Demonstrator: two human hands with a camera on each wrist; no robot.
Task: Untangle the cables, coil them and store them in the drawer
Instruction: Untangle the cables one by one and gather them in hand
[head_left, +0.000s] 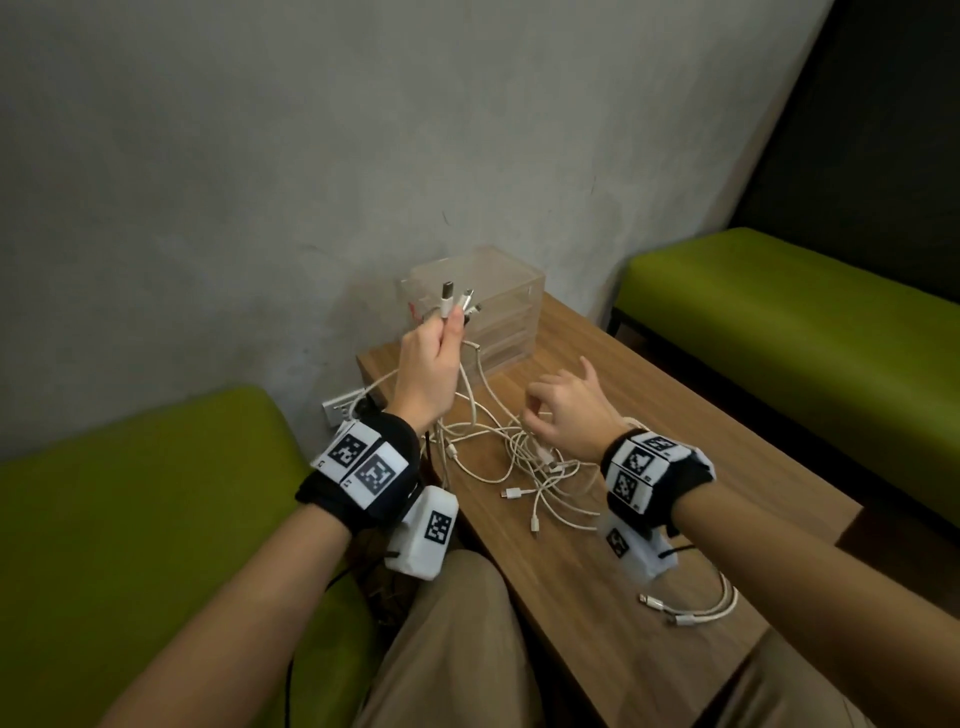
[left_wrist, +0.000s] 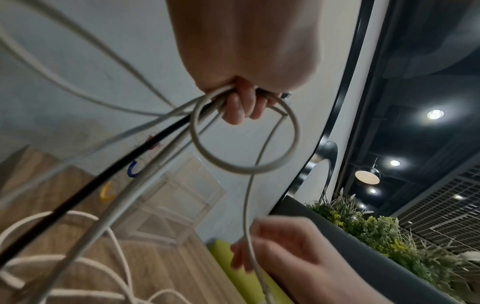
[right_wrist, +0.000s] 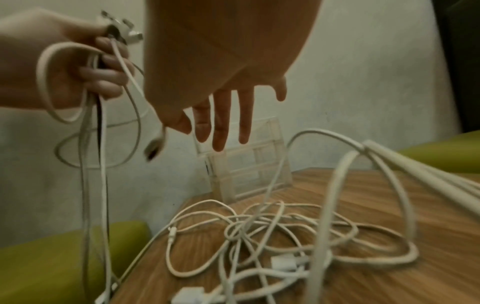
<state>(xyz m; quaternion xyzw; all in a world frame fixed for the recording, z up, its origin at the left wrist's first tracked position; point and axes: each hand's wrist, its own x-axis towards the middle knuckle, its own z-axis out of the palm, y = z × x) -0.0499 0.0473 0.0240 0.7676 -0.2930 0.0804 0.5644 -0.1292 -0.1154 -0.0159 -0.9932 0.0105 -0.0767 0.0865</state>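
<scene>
My left hand (head_left: 441, 332) is raised in front of the drawer unit and grips a bunch of cable ends (head_left: 457, 301), plugs sticking up above the fingers (left_wrist: 241, 107). White cords and one black cord (left_wrist: 103, 179) hang from it down to a tangle of white cables (head_left: 519, 457) on the wooden table (head_left: 675, 467). My right hand (head_left: 556, 410) hovers over the tangle (right_wrist: 259, 236) with fingers (right_wrist: 221, 127) straight, holding nothing. The clear drawer unit (head_left: 483, 312) stands shut at the table's far end by the wall.
A coiled white cable (head_left: 696, 608) lies near the table's front right edge. Green benches stand left (head_left: 130, 519) and right (head_left: 779, 322) of the table. A wall socket (head_left: 343, 410) sits low behind the left hand.
</scene>
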